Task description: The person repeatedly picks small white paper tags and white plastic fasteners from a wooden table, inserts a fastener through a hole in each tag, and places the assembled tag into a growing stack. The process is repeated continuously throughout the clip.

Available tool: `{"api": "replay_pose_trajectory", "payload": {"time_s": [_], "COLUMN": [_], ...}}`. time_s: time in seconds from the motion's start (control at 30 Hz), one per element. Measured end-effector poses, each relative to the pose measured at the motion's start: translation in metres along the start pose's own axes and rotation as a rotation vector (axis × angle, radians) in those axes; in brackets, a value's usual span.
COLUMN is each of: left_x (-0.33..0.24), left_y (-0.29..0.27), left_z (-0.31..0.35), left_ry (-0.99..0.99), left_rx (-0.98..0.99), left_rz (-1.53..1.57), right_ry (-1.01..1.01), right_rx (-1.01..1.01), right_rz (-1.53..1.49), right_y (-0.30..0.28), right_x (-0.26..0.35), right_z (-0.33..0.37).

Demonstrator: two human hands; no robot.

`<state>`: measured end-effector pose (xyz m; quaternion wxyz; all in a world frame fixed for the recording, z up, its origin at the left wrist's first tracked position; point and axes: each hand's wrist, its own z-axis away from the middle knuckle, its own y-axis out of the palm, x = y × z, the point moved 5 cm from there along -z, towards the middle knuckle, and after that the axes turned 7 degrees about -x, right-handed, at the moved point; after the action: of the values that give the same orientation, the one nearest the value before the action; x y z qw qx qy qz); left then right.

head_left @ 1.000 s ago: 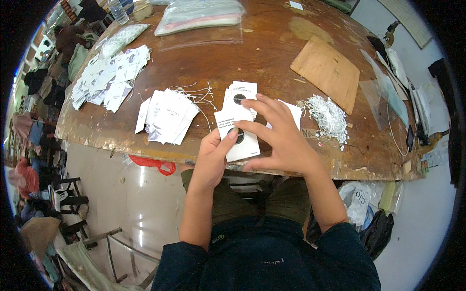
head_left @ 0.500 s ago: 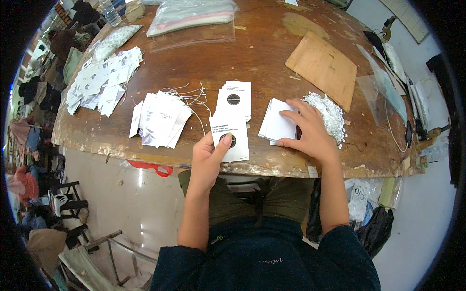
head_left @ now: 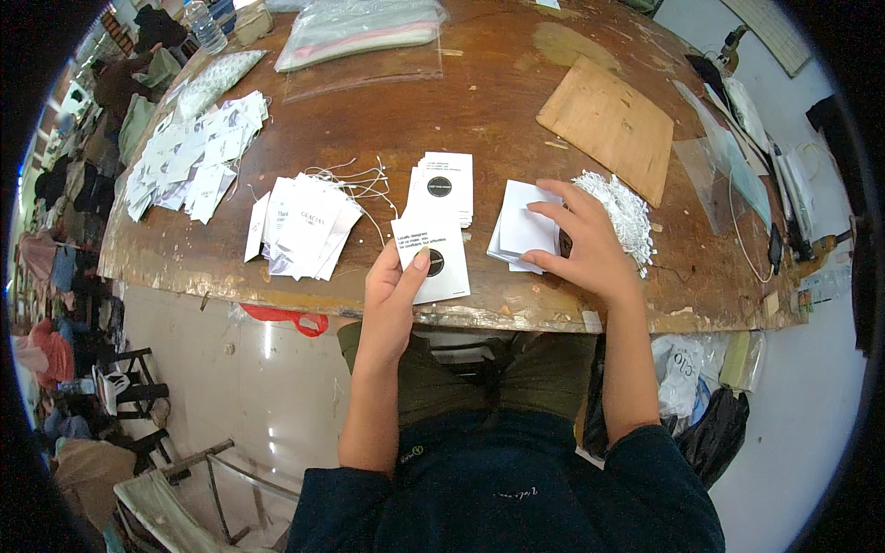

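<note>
My left hand [head_left: 387, 288] is closed on a white card tag [head_left: 450, 263] with small black print and a black disc, thumb on its face. Just beyond lies a stack of similar cards [head_left: 454, 170], partly overlapped by the held one. My right hand [head_left: 585, 238] curls round the top blank white card [head_left: 532, 205] of another stack, fingertips at its far edge and thumb at its near edge. That card sits slightly askew over the cards below [head_left: 501, 244]. Beside the right hand is a heap of white string loops [head_left: 619, 207], partly hidden by my fingers.
A fanned pile of tags with white strings [head_left: 309, 226] lies left of my left hand, with a larger tag pile [head_left: 198, 152] farther left. Clear plastic bags [head_left: 359, 41] and a thin wooden board [head_left: 608, 124] lie farther back. The worn table edge [head_left: 516, 320] runs near my body.
The top blank card has shifted upward and turned slightly under my right hand, showing more of the stack below. My left hand keeps its tag nearly in place.
</note>
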<state>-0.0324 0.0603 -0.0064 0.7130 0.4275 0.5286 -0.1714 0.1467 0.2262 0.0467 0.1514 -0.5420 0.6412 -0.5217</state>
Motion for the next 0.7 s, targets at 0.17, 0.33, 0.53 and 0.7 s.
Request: {"api": "replay_pose_trajectory", "payload": {"time_s": [0.17, 0.33, 0.53, 0.7], "left_x": [-0.001, -0.007, -0.003, -0.007], "left_y": [-0.001, 0.006, 0.008, 0.005], "left_z": [0.001, -0.001, 0.001, 0.001], "left_ry": [-0.010, 0.139, -0.041, 0.088], "left_rx": [-0.011, 0.013, 0.008, -0.142], "left_rz": [0.045, -0.051, -0.037, -0.025], "right_ry": [0.016, -0.290, -0.385, 0.015], "right_rx": [-0.149, -0.150, -0.092, -0.138], "right_rz": [-0.056, -0.001, -0.141, -0.755], "right_y": [-0.012, -0.002, 0.024, 0.032], "right_x": [0.011, 0.059, 0.086, 0.073], "right_z": [-0.005, -0.011, -0.011, -0.004]}}
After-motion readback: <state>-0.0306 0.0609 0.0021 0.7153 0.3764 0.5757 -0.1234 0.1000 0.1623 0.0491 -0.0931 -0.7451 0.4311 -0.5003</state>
